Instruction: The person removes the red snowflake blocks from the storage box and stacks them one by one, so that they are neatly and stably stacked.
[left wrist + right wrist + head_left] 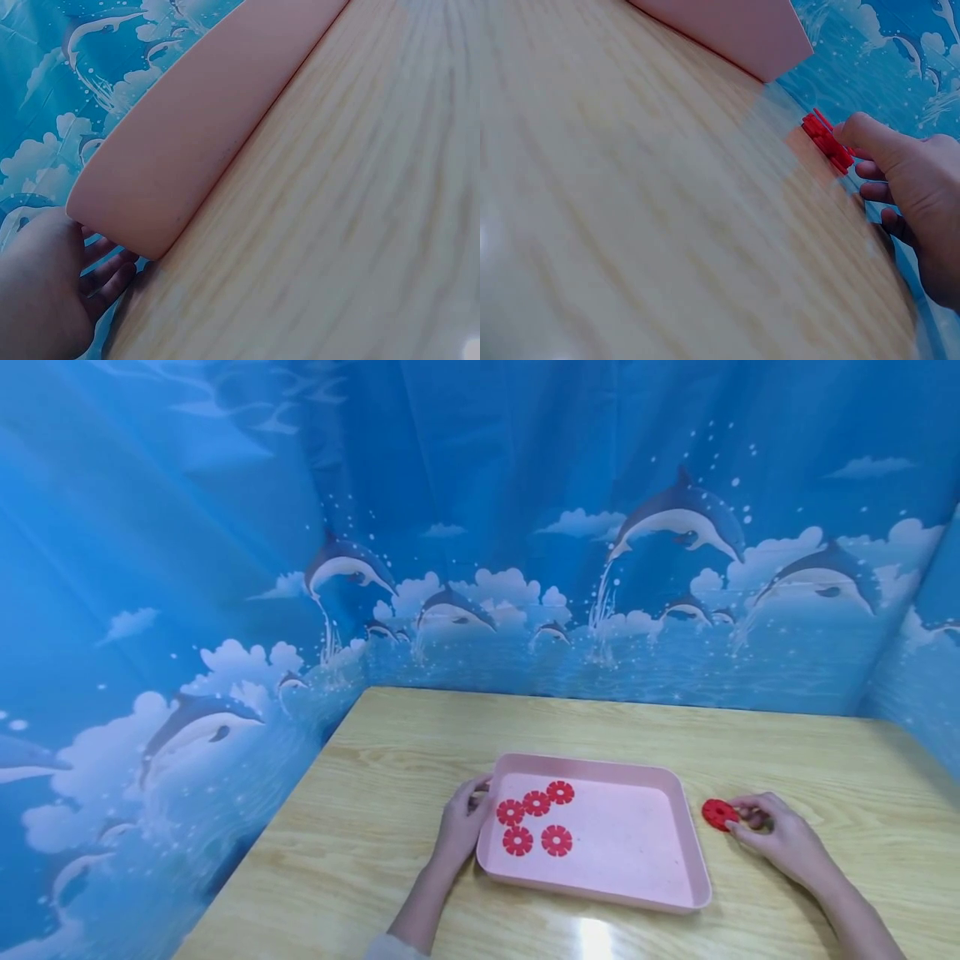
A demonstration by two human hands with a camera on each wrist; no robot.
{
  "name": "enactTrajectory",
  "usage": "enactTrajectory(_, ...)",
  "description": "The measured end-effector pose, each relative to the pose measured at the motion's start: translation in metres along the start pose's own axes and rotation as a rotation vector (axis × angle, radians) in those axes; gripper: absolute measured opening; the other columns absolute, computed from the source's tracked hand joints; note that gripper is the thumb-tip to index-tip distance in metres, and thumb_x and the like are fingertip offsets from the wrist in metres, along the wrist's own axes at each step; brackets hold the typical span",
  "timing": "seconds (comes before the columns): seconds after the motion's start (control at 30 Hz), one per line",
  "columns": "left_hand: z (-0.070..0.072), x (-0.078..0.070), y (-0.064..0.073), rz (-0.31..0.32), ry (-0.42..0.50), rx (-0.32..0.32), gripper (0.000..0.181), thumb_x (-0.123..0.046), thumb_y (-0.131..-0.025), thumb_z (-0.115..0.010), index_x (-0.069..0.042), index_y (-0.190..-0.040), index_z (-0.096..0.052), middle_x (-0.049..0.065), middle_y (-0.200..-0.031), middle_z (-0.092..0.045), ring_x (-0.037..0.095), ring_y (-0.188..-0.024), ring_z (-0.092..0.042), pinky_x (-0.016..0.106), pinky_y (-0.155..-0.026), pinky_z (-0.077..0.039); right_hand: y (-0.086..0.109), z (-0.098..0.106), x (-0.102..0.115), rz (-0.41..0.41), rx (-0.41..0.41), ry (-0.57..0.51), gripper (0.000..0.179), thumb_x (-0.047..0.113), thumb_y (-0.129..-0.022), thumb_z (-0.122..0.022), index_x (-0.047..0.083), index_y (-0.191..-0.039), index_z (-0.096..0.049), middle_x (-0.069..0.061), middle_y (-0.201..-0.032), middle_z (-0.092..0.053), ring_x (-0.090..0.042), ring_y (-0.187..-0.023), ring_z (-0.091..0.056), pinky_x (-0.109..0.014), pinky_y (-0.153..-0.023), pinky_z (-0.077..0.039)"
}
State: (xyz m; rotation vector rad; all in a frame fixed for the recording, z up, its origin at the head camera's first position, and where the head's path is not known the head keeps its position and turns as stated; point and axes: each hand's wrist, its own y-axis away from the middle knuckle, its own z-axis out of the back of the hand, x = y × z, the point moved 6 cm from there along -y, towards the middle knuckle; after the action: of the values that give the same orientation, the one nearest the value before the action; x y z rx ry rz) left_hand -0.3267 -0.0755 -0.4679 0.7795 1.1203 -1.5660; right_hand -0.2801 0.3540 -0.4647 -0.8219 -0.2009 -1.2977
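Observation:
A pink tray (618, 839) lies on the table, with several red notched building discs (557, 841) flat in its left half. At the tray's left end, my left hand (459, 827) holds the rim with thumb and index finger. In the left wrist view, the other fingers of the left hand (52, 289) curve loosely beside the tray's outer corner (150, 180). To the right of the tray, my right hand (783, 839) pinches red notched discs (718, 815) between thumb and fingers. Stacked layers show edge-on in these discs (826, 142) in the right wrist view.
The wooden table (420, 727) extends around the tray on all sides. A blue curtain (525, 527) printed with dolphins and clouds hangs behind the table and along its left and right sides.

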Motion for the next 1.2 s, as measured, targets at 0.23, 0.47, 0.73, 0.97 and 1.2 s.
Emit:
enactTrajectory(0.23,0.0002,0.002,-0.0006,0.01,-0.001,-0.002,0.033,-0.016,-0.091,-0.057,-0.005,-0.122,-0.056,0.012,-0.11,-0.058,0.021,-0.088,-0.059,0.03,-0.076,-0.051,0.0001,0.0,0.0006,0.001,-0.01,0.013,0.031,0.008,-0.073,-0.075,-0.003,-0.099,-0.063,-0.002,-0.085,-0.054,-0.001,-0.07,-0.047,-0.017,-0.057,-0.04)
enactTrajectory(0.47,0.0004,-0.0004,0.0002,0.015,0.0,0.005,0.033,-0.017,-0.092,-0.056,-0.006,-0.123,-0.055,0.011,-0.111,-0.058,0.021,-0.089,-0.059,0.03,-0.077,-0.051,0.0003,0.0003,0.0005,-0.014,-0.005,0.024,0.031,0.01,-0.074,-0.075,-0.002,-0.099,-0.063,-0.001,-0.086,-0.054,-0.001,-0.07,-0.047,-0.017,-0.057,-0.04)
enactTrajectory(0.73,0.0006,0.0002,-0.0003,-0.007,-0.001,-0.008,0.032,-0.014,-0.091,-0.056,-0.004,-0.121,-0.056,0.013,-0.109,-0.059,0.022,-0.088,-0.059,0.031,-0.077,-0.051,0.0007,0.0001,0.0009,-0.048,0.023,0.028,0.031,0.014,-0.077,-0.074,-0.002,-0.101,-0.063,-0.002,-0.087,-0.054,-0.001,-0.071,-0.047,-0.02,-0.057,-0.041)
enactTrajectory(0.97,0.0029,-0.0061,0.0025,-0.128,0.008,-0.044,0.03,-0.016,-0.091,-0.057,-0.001,-0.118,-0.058,0.012,-0.101,-0.06,0.021,-0.082,-0.059,0.032,-0.073,-0.052,0.0001,0.0003,0.0006,-0.054,0.028,0.034,0.031,0.017,-0.079,-0.073,-0.001,-0.102,-0.062,-0.002,-0.089,-0.054,-0.001,-0.072,-0.047,-0.018,-0.058,-0.04)
enactTrajectory(1.2,0.0011,-0.0006,0.0001,-0.042,0.004,-0.029,0.031,-0.012,-0.09,-0.057,-0.003,-0.12,-0.058,0.012,-0.105,-0.06,0.022,-0.085,-0.059,0.033,-0.077,-0.051,0.002,0.0011,0.0009,-0.044,0.024,0.038,0.032,0.017,-0.078,-0.073,-0.001,-0.102,-0.063,-0.001,-0.087,-0.054,-0.001,-0.072,-0.047,-0.018,-0.058,-0.04)
